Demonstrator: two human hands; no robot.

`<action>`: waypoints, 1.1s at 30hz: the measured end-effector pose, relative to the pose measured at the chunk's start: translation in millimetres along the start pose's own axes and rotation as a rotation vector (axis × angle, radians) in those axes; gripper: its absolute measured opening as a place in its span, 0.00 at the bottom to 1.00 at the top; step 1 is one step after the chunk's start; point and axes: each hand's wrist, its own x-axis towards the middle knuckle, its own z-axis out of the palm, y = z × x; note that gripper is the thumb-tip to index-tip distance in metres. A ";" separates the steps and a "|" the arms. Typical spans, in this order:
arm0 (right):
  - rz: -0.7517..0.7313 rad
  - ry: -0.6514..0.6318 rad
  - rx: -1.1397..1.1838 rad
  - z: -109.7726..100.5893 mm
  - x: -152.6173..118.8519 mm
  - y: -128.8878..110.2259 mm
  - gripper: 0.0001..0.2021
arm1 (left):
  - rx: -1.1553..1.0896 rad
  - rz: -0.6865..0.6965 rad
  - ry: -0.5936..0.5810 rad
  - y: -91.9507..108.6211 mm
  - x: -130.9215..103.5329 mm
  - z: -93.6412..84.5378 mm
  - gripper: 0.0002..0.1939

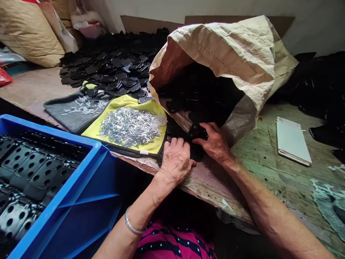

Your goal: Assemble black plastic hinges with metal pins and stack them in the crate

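My right hand (pixel 215 144) is closed on a small black part (pixel 198 132) at the mouth of a large paper sack (pixel 229 46). The sack lies on its side with dark parts inside. My left hand (pixel 176 158) rests by the table's front edge with its fingers curled under; whatever they hold is hidden. Left of it, a yellow cloth (pixel 118 104) carries a heap of short shiny metal pins (pixel 129 126). A grey cloth (pixel 64 113) beside it bears small whitish pieces (pixel 87 104).
Flat black parts (pixel 115 63) form a big pile behind the cloths. At the left front stands a blue crate (pixel 88 172) with black perforated parts (pixel 35 169). A notebook (pixel 293 140) lies on the worn table (pixel 258 176) at right, near more black parts (pixel 323 86).
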 end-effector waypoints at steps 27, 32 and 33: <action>0.527 -0.025 0.721 -21.8 5.8 -8.3 0.12 | -0.067 0.327 -0.115 -17.2 9.1 -14.2 0.20; 0.416 -0.144 0.808 -25.8 6.9 -5.7 0.17 | -0.070 0.420 -0.182 -18.5 18.2 -13.6 0.19; 0.400 -0.154 0.801 -25.8 6.7 -5.5 0.17 | -0.077 0.430 -0.187 -18.3 21.3 -13.6 0.19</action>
